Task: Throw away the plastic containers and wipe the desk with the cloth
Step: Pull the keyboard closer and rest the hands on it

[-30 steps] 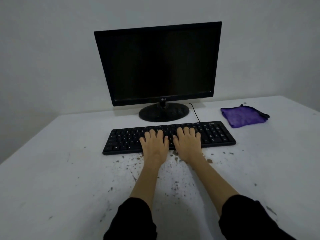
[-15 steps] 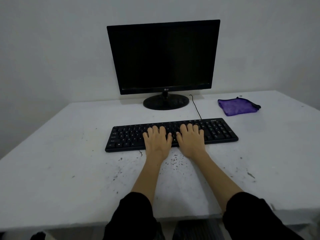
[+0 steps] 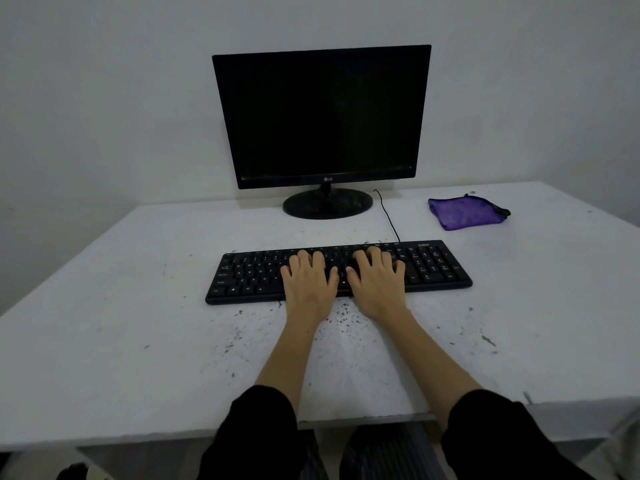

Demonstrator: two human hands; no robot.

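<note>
A folded purple cloth [image 3: 464, 213] lies at the back right of the white desk [image 3: 121, 306], well away from both hands. My left hand [image 3: 310, 280] and my right hand [image 3: 377, 278] rest side by side, palms down, on the middle of a black keyboard [image 3: 249, 275], fingers spread over the keys and holding nothing. Dark specks and crumbs dot the desk in front of the keyboard. No plastic container is in view.
A black monitor [image 3: 322, 116] with a dark screen stands on its round base [image 3: 327, 204] at the back, against the wall. A thin black cable [image 3: 388, 216] runs from the keyboard toward the monitor. The desk's front edge crosses the bottom of the view.
The view has pulled back and tilted, so the desk's front edge and my lap now show. My hands stay on the keyboard, with the fingers spread slightly wider.
</note>
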